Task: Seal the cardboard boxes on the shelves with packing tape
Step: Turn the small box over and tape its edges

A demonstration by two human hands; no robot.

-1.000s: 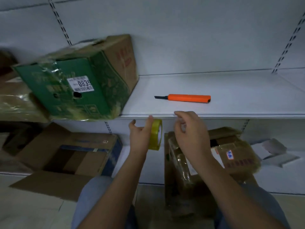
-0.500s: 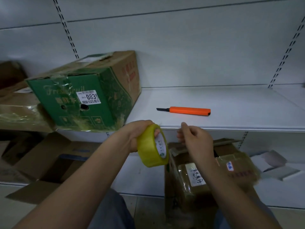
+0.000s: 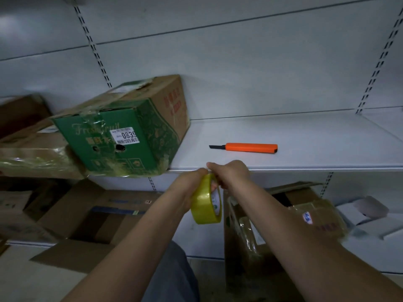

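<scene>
- Both forearms (image 3: 139,243) were bare, with no sleeves in view.
- The left hand (image 3: 189,184) and right hand (image 3: 231,175) wore no gloves, rings or watch.
- Grey-blue trousers (image 3: 172,273) covered the legs.

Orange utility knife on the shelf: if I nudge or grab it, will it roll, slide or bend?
The orange utility knife lies flat on the white shelf; its handle looks flat-sided, so it would probably slide, not roll. It looks rigid and slim, likely light. The dark blade sticks out at its left end, so grip the handle.
</scene>
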